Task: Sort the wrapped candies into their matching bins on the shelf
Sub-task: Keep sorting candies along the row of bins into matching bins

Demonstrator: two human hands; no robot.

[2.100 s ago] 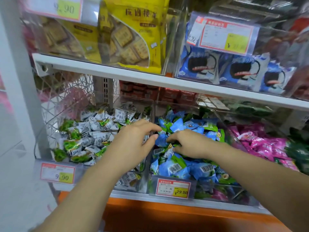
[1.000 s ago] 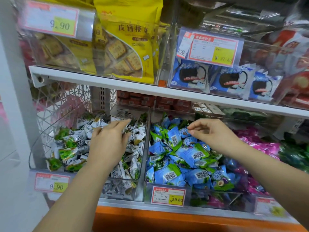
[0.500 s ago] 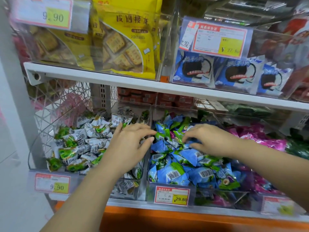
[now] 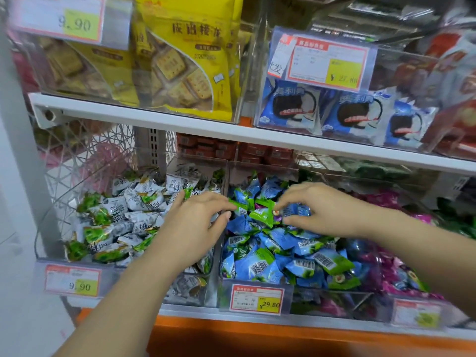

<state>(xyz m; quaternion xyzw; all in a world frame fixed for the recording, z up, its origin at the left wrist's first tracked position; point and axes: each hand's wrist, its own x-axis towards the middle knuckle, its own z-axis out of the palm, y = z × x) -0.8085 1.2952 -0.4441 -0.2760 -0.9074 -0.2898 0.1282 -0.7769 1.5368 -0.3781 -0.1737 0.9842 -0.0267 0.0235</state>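
Three clear bins sit side by side on the lower shelf. The left bin [image 4: 180, 163] holds white-and-green candies [image 4: 116, 220], the middle bin [image 4: 260, 168] blue-and-green candies [image 4: 283, 253], and the right bin [image 4: 381, 305] pink candies [image 4: 401, 279]. My left hand [image 4: 195, 222] reaches across the divider and pinches a small green candy [image 4: 240, 208] with index and thumb. My right hand [image 4: 322, 210] hovers over the blue pile, its fingertips pinching a bright green candy [image 4: 262, 215]. The two hands almost meet above the middle bin.
Price tags [image 4: 256, 298] hang on the bin fronts. A white shelf board [image 4: 231, 135] runs close above the bins, carrying yellow biscuit bags [image 4: 188, 68] and blue cookie packs [image 4: 291, 106]. A white wire panel [image 4: 77, 155] closes the left side. An orange ledge [image 4: 257, 336] lies below.
My left hand has moved right from the divider into the middle bin. My right hand has shifted slightly left. Both now pinch green candies at the top of the blue pile.
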